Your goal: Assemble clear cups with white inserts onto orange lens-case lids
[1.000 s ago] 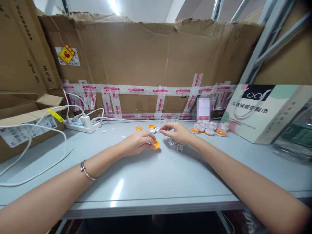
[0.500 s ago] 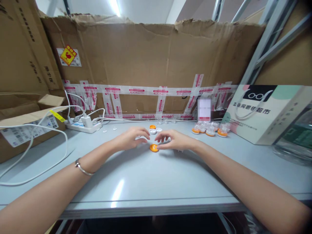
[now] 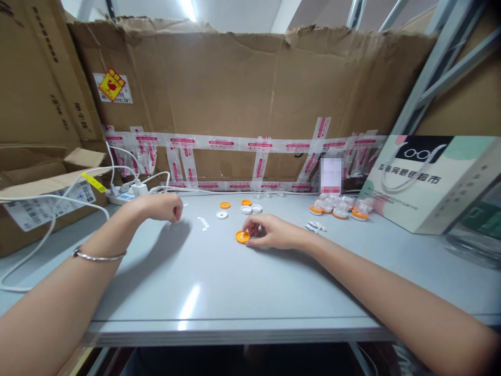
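Observation:
My right hand (image 3: pixel 272 231) is closed at the edge of an orange round cap (image 3: pixel 240 238), which lies on the table with a small whitish piece in its middle. Over to the left, my left hand (image 3: pixel 166 207) is bent down to the tabletop with its fingers pressed together. What is in those fingertips, if anything, is hidden. A small white disc (image 3: pixel 185 204) lies just beside it. Between the hands are several tiny white pieces (image 3: pixel 203 223), a white ring (image 3: pixel 222 214) and another orange cap (image 3: pixel 225 205).
Two white rings (image 3: pixel 246 210) and an orange cap (image 3: pixel 246 202) sit farther back. Clear-topped orange-and-white assemblies (image 3: pixel 340 213) cluster at right, near small metallic-looking parts (image 3: pixel 315 226) and a paper bag (image 3: pixel 415 183). A power strip (image 3: pixel 117 197) and white cables (image 3: pixel 55 198) lie left.
My left hand has moved left from the middle to the small white discs, its fingers closing. My right hand has closed on the orange cap, which has shifted slightly left.

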Demonstrator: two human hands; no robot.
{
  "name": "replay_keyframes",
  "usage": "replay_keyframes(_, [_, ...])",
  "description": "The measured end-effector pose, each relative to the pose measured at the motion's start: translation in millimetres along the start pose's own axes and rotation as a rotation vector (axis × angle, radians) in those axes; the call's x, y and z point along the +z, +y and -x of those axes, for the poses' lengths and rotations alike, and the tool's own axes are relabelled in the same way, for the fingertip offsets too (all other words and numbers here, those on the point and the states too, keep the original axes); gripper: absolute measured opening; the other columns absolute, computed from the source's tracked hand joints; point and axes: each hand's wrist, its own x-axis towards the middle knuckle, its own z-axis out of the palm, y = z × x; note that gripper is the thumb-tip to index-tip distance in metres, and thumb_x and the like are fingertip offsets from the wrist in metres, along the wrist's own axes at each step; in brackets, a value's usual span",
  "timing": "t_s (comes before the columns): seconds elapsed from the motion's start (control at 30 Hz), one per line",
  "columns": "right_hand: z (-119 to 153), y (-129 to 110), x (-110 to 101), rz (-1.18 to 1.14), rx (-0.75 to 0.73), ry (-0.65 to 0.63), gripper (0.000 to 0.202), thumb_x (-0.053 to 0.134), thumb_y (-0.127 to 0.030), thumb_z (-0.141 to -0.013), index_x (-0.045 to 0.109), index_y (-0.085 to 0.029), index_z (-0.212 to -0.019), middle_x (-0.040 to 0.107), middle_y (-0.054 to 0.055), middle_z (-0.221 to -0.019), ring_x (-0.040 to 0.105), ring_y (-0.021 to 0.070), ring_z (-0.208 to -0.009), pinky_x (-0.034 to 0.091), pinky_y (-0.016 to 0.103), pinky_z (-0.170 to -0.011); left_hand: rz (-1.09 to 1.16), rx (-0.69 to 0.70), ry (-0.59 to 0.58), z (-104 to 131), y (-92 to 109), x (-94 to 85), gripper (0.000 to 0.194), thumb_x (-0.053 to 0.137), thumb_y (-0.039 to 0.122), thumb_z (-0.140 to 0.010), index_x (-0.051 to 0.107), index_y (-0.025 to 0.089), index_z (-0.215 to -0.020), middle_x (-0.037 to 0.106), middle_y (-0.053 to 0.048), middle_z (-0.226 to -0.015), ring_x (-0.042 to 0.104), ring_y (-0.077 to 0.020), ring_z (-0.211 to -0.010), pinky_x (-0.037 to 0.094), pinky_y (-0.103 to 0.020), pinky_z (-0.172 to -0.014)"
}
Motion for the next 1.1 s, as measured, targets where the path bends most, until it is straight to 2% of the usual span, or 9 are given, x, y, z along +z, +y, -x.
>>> replay_keyframes(0.17, [0.3, 2.6, -0.3, -0.013, 0.006, -0.003, 0.031, 0.063, -0.035, -0.072, 0.057, -0.020, -0.099, 0.057, 0.002, -0.087, 0.053, 0.0136, -0.077, 0.043, 0.024, -0.067, 0.032, -0.017, -0.072, 0.3, -0.6, 3.2, 0.015, 0.056, 0.019, -0.053, 0.067, 0.019, -0.063, 0.068, -0.003, -0.070, 0.059, -0.0182, -0.065, 0.039, -0.023, -0.056])
replay_keyframes(0.43, [-0.6, 3.1, 0.0, -0.006, 0.001, -0.001, 0.030, 0.063, -0.036, -0.072, 0.058, -0.020, -0.097, 0.058, 0.003, -0.088, 0.054, 0.0142, -0.079, 0.043, 0.025, -0.069, -0.002, -0.032, -0.083, -3.3, -0.2, 6.9, 0.014, 0.054, 0.021, -0.052, 0.065, 0.017, -0.061, 0.066, -0.004, -0.067, 0.057, -0.0184, -0.062, 0.037, -0.024, -0.053])
replay_keyframes(0.63, [-0.6, 2.7, 1.3, -0.027, 0.006, 0.015, 0.033, 0.062, -0.038, -0.073, 0.056, -0.020, -0.099, 0.057, 0.002, -0.086, 0.053, 0.0137, -0.077, 0.043, 0.025, -0.068, -0.025, -0.022, -0.060, -0.1, 1.0, 5.4, 0.012, 0.051, 0.020, -0.053, 0.062, 0.016, -0.053, 0.061, -0.003, -0.056, 0.053, -0.0163, -0.053, 0.033, -0.023, -0.047])
replay_keyframes(0.73, [-1.5, 2.9, 3.8, -0.040, 0.011, 0.030, 0.039, 0.063, -0.039, -0.071, 0.055, -0.019, -0.104, 0.055, 0.002, -0.084, 0.052, 0.0129, -0.074, 0.042, 0.024, -0.065, -0.059, -0.027, 0.023, 3.5, 13.4, 2.9, 0.011, 0.050, 0.017, -0.054, 0.061, 0.016, -0.054, 0.061, -0.004, -0.057, 0.052, -0.0169, -0.053, 0.033, -0.025, -0.048])
replay_keyframes(0.8, [-2.6, 2.5, 6.2, -0.033, 0.020, 0.046, 0.042, 0.064, -0.039, -0.070, 0.055, -0.019, -0.105, 0.054, 0.001, -0.083, 0.050, 0.0124, -0.073, 0.041, 0.024, -0.064, -0.053, 0.028, 0.104, 5.3, 30.4, 2.9, 0.013, 0.050, 0.018, -0.058, 0.062, 0.017, -0.060, 0.062, -0.003, -0.061, 0.053, -0.0168, -0.056, 0.034, -0.025, -0.050])
replay_keyframes(0.9, [-4.8, 2.0, 9.8, -0.027, 0.031, 0.061, 0.039, 0.063, -0.037, -0.070, 0.056, -0.017, -0.103, 0.053, 0.001, -0.080, 0.048, 0.0118, -0.070, 0.040, 0.023, -0.062, 0.111, 0.378, 0.344, 4.6, 64.6, 10.6, 0.012, 0.052, 0.019, -0.067, 0.064, 0.017, -0.069, 0.065, -0.002, -0.072, 0.057, -0.0146, -0.066, 0.040, -0.023, -0.063])
replay_keyframes(0.97, [-6.3, 2.2, 11.6, -0.038, 0.025, 0.062, 0.037, 0.062, -0.036, -0.071, 0.056, -0.016, -0.102, 0.052, 0.000, -0.077, 0.048, 0.0112, -0.068, 0.040, 0.023, -0.061, 0.225, 0.542, 0.479, 0.7, 85.7, 21.1, 0.013, 0.051, 0.019, -0.074, 0.064, 0.017, -0.074, 0.064, -0.002, -0.075, 0.057, -0.0132, -0.069, 0.041, -0.022, -0.067])
replay_keyframes(1.03, [-7.4, 3.3, 12.7, -0.048, 0.007, 0.058, 0.033, 0.061, -0.036, -0.072, 0.057, -0.017, -0.098, 0.051, -0.001, -0.074, 0.047, 0.0108, -0.066, 0.039, 0.023, -0.059, 0.233, 0.618, 0.519, -5.5, 99.6, 33.2, 0.012, 0.053, 0.020, -0.076, 0.064, 0.017, -0.075, 0.064, -0.002, -0.076, 0.057, -0.0133, -0.069, 0.041, -0.023, -0.067])
replay_keyframes(1.1, [-8.0, 4.9, 13.2, -0.055, -0.006, 0.054, 0.029, 0.061, -0.036, -0.072, 0.058, -0.017, -0.094, 0.050, -0.001, -0.073, 0.046, 0.0105, -0.065, 0.038, 0.022, -0.058, 0.234, 0.598, 0.561, -12.0, 105.3, 43.4, 0.012, 0.054, 0.020, -0.078, 0.065, 0.017, -0.075, 0.064, -0.003, -0.076, 0.057, -0.0140, -0.070, 0.042, -0.024, -0.069])
